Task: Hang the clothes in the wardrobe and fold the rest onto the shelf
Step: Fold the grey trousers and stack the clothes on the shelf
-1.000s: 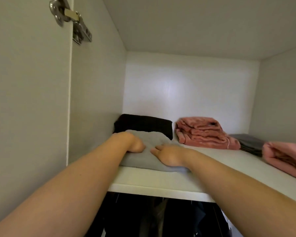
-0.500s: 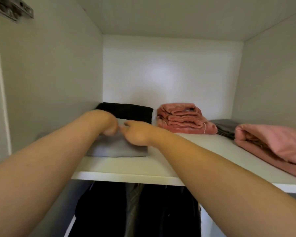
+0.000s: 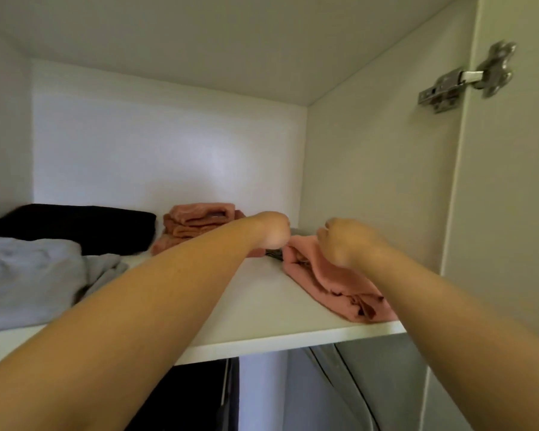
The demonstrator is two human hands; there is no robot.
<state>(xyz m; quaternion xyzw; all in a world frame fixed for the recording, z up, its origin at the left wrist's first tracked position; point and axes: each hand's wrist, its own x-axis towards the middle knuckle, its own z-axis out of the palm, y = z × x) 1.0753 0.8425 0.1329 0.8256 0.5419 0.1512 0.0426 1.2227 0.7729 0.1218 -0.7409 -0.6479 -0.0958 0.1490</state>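
**Wardrobe shelf nearly filled.** Both arms were stretched onto the upper shelf (image 3: 262, 339), where a folded pink garment (image 3: 324, 284) lay directly beneath the right hand (image 3: 344, 241). That hand's fingers were seen curled at the garment's far end, but it could not be told whether cloth was pinched. The left hand (image 3: 273, 230), just beside the right, was turned away with its fingers hidden behind the wrist, so its hold could not be told either. A dark grey folded item (image 3: 276, 254) was partly seen between the two hands. A stack of pink towels (image 3: 196, 223) stood beyond the left hand. A black folded piece (image 3: 75, 227) lay further to its left, with a light grey garment (image 3: 28, 275) in front of it, loosely rumpled. Dark clothes (image 3: 199, 399) were seen hanging below the shelf. The job was judged well advanced, with several pieces shelved and some hung. The settling of the pink garment, and perhaps a neater fold for the grey one, were judged still outstanding.
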